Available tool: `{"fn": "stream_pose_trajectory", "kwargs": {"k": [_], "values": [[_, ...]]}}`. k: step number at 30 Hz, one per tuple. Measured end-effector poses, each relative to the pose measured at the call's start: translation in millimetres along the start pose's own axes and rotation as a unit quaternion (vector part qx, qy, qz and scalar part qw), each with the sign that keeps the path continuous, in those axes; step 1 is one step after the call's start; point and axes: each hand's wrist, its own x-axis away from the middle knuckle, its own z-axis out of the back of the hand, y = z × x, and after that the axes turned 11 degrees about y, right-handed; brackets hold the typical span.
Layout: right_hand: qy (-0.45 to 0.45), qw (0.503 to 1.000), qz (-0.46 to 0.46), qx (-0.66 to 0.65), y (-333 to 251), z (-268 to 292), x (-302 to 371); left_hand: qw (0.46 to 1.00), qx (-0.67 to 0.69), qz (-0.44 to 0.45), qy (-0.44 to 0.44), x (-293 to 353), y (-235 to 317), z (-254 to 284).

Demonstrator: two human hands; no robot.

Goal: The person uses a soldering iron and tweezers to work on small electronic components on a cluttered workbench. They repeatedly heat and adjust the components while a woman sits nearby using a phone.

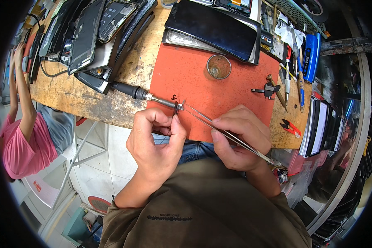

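My left hand [155,142] is closed, thumb and forefinger pinching a small thin black part [176,108] with a fine dark wire hanging from it. Its exact kind cannot be made out. My right hand [244,138] grips metal tweezers [202,118] like a pen, their tips close to the black part; contact between them is unclear. Behind the part, a soldering iron [130,89] with a black handle and metal barrel lies from the wooden bench onto the orange mat [182,66]. Its far end is partly hidden by the part.
A small glass cup [213,73] stands on the mat, below a black case [211,27] on a box. Stacked device parts [84,39] fill the left. A black clamp-like piece [269,90], screwdriver [287,78] and red-handled snips [291,129] lie right. Another person [31,140] sits at left.
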Motion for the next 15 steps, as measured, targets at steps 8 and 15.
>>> {"fn": "stream_pose_trajectory", "kwargs": {"k": [8, 15], "values": [[0.001, 1.0, -0.001, 0.0, 0.1, -0.3, 1.3, 1.0, 0.001, 0.005, -0.002, 0.1, 0.4, 0.4], [-0.001, 1.0, -0.011, 0.001, -1.0, 0.1, 0.5, 1.0, -0.005, -0.001, -0.002, -0.2, 0.5, 0.5]]}}
